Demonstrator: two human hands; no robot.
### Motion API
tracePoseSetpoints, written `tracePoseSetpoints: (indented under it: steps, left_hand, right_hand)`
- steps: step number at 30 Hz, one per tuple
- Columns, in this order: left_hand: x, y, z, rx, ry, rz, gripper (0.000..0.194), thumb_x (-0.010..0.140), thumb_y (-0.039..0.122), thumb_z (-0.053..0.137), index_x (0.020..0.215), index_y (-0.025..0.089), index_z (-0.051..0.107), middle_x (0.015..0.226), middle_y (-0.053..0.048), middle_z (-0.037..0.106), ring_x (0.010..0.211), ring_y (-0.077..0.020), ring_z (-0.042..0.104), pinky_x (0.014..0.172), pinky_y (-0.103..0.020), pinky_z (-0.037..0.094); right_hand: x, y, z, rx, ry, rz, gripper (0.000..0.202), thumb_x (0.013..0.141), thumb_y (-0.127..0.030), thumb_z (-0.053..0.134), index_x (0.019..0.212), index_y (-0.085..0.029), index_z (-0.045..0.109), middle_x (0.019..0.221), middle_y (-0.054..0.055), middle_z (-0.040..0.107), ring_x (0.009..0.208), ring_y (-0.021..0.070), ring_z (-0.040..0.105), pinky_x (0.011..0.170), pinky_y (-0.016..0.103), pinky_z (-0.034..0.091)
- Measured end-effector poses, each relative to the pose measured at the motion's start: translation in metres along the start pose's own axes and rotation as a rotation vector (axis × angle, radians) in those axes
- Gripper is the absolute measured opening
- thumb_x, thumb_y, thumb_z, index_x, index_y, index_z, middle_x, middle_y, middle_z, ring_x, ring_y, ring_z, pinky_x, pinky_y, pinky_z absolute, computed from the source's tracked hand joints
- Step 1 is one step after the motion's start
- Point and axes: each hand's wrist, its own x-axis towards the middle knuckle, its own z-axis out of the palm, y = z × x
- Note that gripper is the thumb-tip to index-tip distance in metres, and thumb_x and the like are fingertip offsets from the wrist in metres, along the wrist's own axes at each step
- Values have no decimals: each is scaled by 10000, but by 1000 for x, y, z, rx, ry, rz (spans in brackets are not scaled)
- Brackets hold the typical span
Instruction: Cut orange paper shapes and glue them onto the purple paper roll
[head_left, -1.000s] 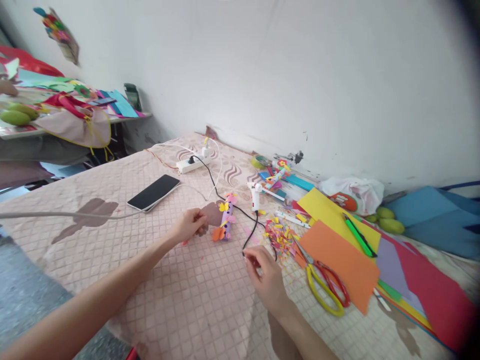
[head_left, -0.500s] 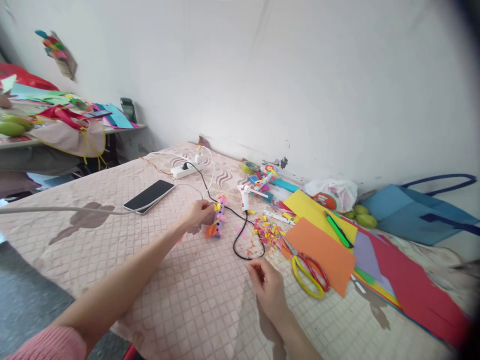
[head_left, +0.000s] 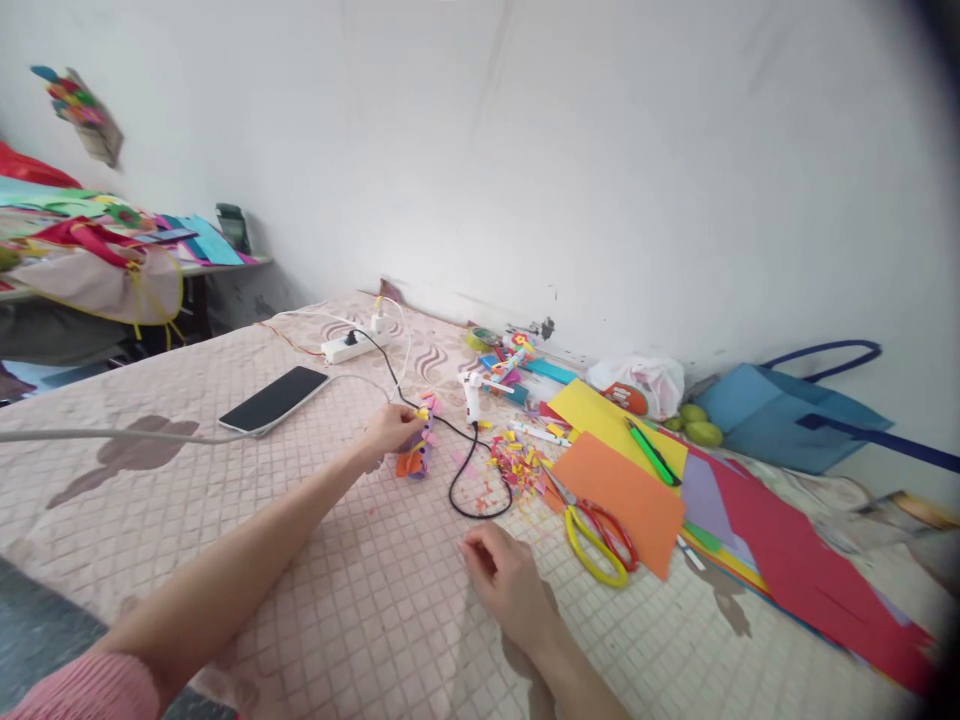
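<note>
My left hand (head_left: 394,428) reaches out over the table with its fingers closed on the upper part of a small purple paper craft (head_left: 424,455). The craft stands on the cloth and bears orange, pink and yellow paper shapes; the fingers hide part of it. Lower down, my right hand (head_left: 506,580) is curled loosely just above the cloth, and nothing shows between its fingers. Close by lies a pair of scissors (head_left: 596,540) with yellow and red handles. A white hot glue gun (head_left: 471,398) with a black cord (head_left: 454,490) stands beyond the hands.
Paper scraps (head_left: 517,465) lie beside the cord. Right of them are orange paper (head_left: 622,495), yellow paper (head_left: 585,410), a green cutter knife (head_left: 654,453) and a blue bag (head_left: 780,410). Leftward are a phone (head_left: 274,400) and a power strip (head_left: 352,345).
The whole view has shifted, so most things appear farther left. My left hand stays on the paper craft, which looks slightly turned. My right hand remains curled near the cloth.
</note>
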Motion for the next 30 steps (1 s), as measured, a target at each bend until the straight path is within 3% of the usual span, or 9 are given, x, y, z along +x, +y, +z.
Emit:
tracePoseSetpoints:
  steps: [6, 13, 20, 22, 24, 27, 28, 30]
  left_hand:
    - [-2, -9, -21, -350, -87, 81, 334, 701, 456, 587, 636, 145, 481, 489, 63, 360, 365, -20, 251, 355, -168, 131]
    - [-11, -4, -30, -497, -50, 228, 318, 703, 440, 611, 705, 138, 511, 646, -13, 567, 453, -41, 395, 412, -163, 272]
    - [-19, 7, -34, -490, 19, 338, 292, 742, 416, 579, 654, 160, 469, 466, 56, 437, 383, -42, 342, 383, -166, 236]
    - [-23, 9, -33, -492, 2, 359, 281, 754, 404, 568, 653, 160, 472, 459, 57, 436, 376, -40, 334, 377, -164, 235]
    - [-30, 16, -30, -454, -12, 381, 254, 764, 386, 558, 671, 161, 487, 468, 53, 455, 375, -43, 345, 377, -165, 254]
    - [-43, 35, -24, -292, -53, 466, 219, 777, 354, 542, 686, 156, 521, 504, 34, 509, 403, -57, 408, 400, -173, 311]
    - [-47, 43, -24, -226, -96, 524, 210, 784, 341, 530, 688, 154, 537, 506, 30, 519, 413, -64, 426, 417, -180, 336]
    - [-52, 61, -28, -44, -151, 678, 184, 781, 296, 527, 682, 149, 575, 559, 5, 568, 493, -84, 492, 483, -192, 385]
  right_hand:
    - [-2, -1, -3, -10, -7, -6, 61, 831, -165, 474, 814, -193, 525, 716, -11, 580, 627, 115, 547, 610, 221, 382]
    - [0, -1, -5, 12, 16, -21, 68, 829, -169, 471, 812, -189, 535, 710, -2, 575, 621, 116, 535, 603, 222, 382]
    - [-3, -1, -12, 98, 151, 6, 88, 825, -191, 477, 767, -186, 542, 650, -8, 551, 584, 113, 510, 552, 215, 379]
    - [10, -7, -18, 146, 216, 31, 83, 825, -202, 478, 773, -189, 542, 656, -7, 543, 550, 108, 480, 527, 219, 376]
    - [35, -16, -22, 223, 251, 48, 104, 811, -213, 501, 905, -193, 541, 755, 7, 562, 496, 89, 434, 505, 225, 382]
    - [91, -29, -20, 410, 114, -13, 586, 694, -253, 653, 1220, -228, 397, 952, 41, 561, 512, 82, 454, 528, 237, 434]
    - [110, -33, -17, 486, 46, -42, 642, 674, -263, 670, 1242, -241, 372, 973, 41, 556, 542, 88, 474, 532, 236, 446]
    - [139, -38, -12, 585, -95, -62, 531, 688, -285, 656, 1172, -232, 443, 861, 8, 564, 543, 90, 482, 501, 223, 433]
